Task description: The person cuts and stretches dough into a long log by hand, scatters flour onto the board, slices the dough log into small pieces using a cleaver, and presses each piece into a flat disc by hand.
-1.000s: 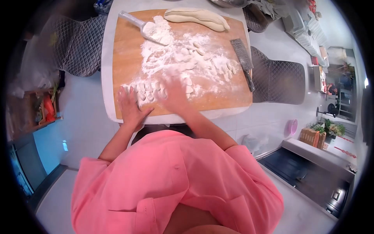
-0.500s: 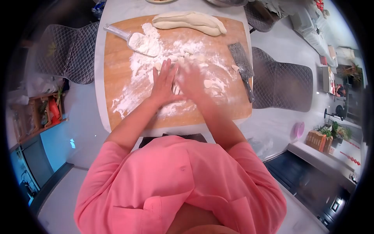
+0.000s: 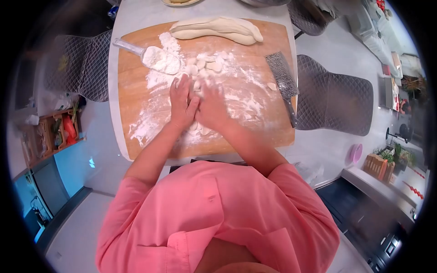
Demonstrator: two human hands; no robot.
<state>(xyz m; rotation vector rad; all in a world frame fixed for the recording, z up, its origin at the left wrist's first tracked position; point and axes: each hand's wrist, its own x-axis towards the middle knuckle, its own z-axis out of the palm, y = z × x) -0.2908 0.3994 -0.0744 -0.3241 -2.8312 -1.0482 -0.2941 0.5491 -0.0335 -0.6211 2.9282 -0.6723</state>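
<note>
My left hand (image 3: 183,103) and my right hand (image 3: 210,107) lie side by side, palms down, over a floured wooden board (image 3: 136,95). Their fingers are stretched out, the right ones slightly blurred. Small dough pieces (image 3: 214,67) cluster just beyond the fingertips, and one shows between the hands. A few more pale pieces (image 3: 203,130) peek out below the wrists. What lies under the palms is hidden. White flour (image 3: 148,123) is spread around both hands. At the board's far side rests a long, thick dough roll (image 3: 216,31).
A metal scoop (image 3: 129,47) full of flour lies at the upper left. On the right edge is a cleaver (image 3: 281,75) with a patterned blade, a dough bit (image 3: 271,86) beside it. Quilted chairs (image 3: 348,102) flank the white table (image 3: 136,11). A plate (image 3: 180,2) stands at the back.
Both hands have shifted slightly left and closer to my body. More dough pieces now show beyond the fingertips and below the wrists. The view has moved a little.
</note>
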